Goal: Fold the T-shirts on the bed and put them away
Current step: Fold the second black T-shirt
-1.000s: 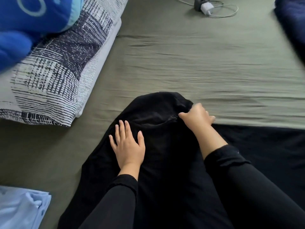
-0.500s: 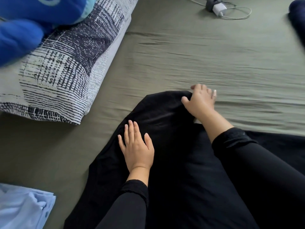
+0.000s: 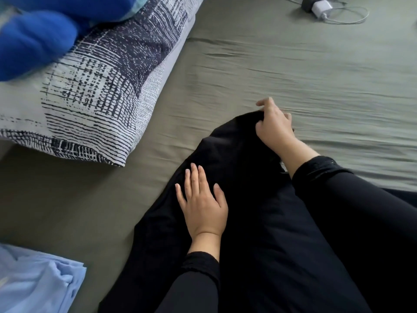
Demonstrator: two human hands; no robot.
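A black T-shirt [image 3: 239,154] lies spread on the olive-green bed sheet [image 3: 293,71], running from the middle down to the bottom edge. My left hand [image 3: 203,202] rests flat on its left part, fingers straight and together. My right hand [image 3: 274,127] grips the shirt's far top edge, its fingers curled round a bunch of black cloth. Both forearms wear black sleeves that hide much of the shirt's right side.
A black-and-white patterned pillow [image 3: 97,86] lies at the left with a blue plush thing [image 3: 33,44] on it. A folded light-blue garment [image 3: 38,281] sits at the bottom left. A white charger with cable [image 3: 320,7] lies at the top right.
My right hand has carried the shirt's top edge farther up the bed, stretching the cloth out. My left hand has stayed pressed flat on the shirt.
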